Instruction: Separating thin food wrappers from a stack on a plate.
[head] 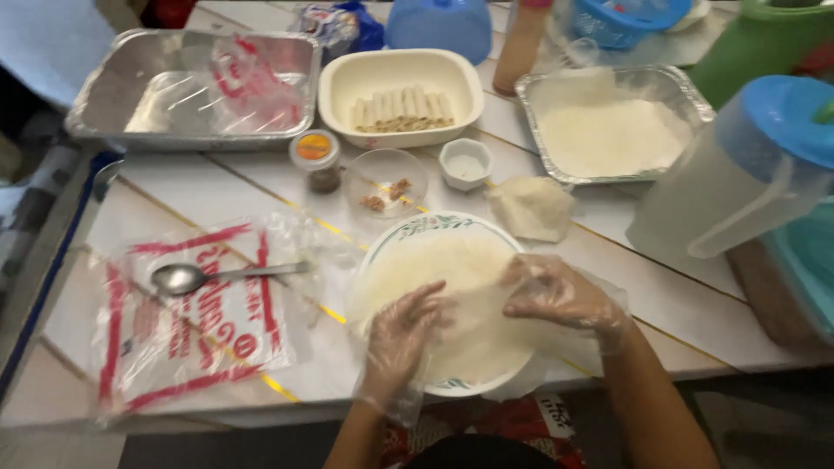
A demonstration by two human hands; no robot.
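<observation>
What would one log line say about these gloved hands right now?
left hand: flat on thin white wrapper sheet | right hand: on same sheet | sheet: on round floral-rimmed plate | metal spoon: on plastic bag

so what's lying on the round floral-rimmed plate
A thin translucent wrapper sheet covers the round floral-rimmed plate. Both clear-plastic-gloved hands, left and right, press on it. The plate's centre is hidden beneath.

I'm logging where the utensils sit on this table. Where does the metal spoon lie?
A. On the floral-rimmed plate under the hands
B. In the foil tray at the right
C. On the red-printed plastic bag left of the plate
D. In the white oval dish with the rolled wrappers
C: the metal spoon rests on the red-printed plastic bag, left of the plate where both gloved hands press a thin wrapper.
</observation>
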